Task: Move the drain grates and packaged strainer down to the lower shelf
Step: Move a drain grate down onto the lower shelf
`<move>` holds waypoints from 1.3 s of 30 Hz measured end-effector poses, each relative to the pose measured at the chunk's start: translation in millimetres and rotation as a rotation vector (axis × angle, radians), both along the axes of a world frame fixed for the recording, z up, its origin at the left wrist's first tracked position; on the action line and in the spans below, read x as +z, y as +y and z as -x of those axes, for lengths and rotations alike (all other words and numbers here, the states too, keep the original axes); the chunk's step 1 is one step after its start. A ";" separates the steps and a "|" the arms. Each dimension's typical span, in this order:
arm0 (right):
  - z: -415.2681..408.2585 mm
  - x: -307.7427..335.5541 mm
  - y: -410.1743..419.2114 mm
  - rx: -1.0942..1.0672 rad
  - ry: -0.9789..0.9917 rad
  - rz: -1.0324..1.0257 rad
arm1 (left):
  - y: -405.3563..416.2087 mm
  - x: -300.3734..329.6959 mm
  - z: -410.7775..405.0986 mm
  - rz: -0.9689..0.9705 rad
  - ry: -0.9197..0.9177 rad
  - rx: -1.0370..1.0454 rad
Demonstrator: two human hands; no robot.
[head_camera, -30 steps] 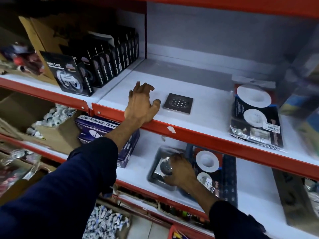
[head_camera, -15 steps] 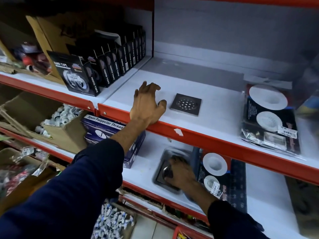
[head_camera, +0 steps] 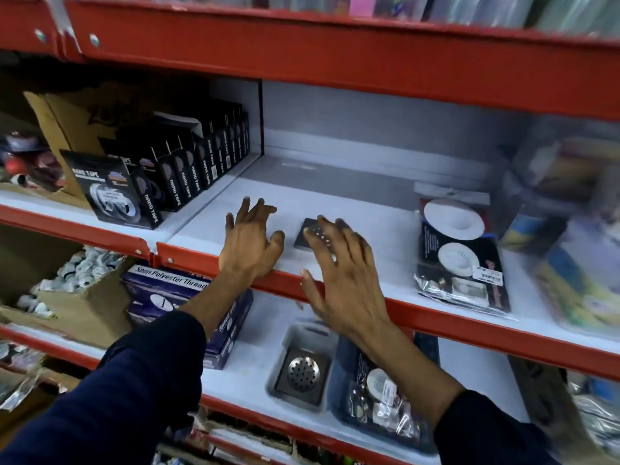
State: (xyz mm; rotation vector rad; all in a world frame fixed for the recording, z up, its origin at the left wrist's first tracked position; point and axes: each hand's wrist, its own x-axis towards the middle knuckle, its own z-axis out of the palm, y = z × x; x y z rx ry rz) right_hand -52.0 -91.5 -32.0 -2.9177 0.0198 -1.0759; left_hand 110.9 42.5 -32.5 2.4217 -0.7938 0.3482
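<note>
A small square dark drain grate point(head_camera: 306, 233) lies on the upper white shelf point(head_camera: 375, 250), partly hidden by the spread fingers of my right hand point(head_camera: 339, 280), which hovers over it, holding nothing. My left hand point(head_camera: 250, 245) rests open on the shelf's red front edge, just left of the grate. A packaged strainer point(head_camera: 459, 256) in clear plastic lies at the right of the same shelf. On the lower shelf point(head_camera: 261, 374) another square grate with a round perforated centre point(head_camera: 302, 374) lies in a grey plastic wrap, beside a second strainer pack point(head_camera: 379, 397).
Black nano tape boxes point(head_camera: 188, 172) stand in a row at upper left behind a divider. A blue polyester thread box point(head_camera: 188, 297) sits at the left of the lower shelf. A cardboard box of small white fittings point(head_camera: 70, 280) is further left. Blurred packaged goods point(head_camera: 570, 203) crowd the right.
My right hand has left the grate on the lower shelf and risen to the upper shelf, over the small square grate. My left hand has stayed on the shelf edge.
</note>
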 end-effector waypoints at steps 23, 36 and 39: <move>-51.8 34.4 -58.2 -0.094 0.437 -0.043 | -0.4 -2.2 -3.9 0.002 0.005 0.016; 52.4 -35.4 -4.1 0.129 -0.054 0.034 | -0.5 -2.3 0.7 -0.014 -0.021 0.028; 56.9 -75.7 0.6 0.237 -0.067 0.049 | -0.4 -2.6 -0.3 -0.005 -0.030 0.034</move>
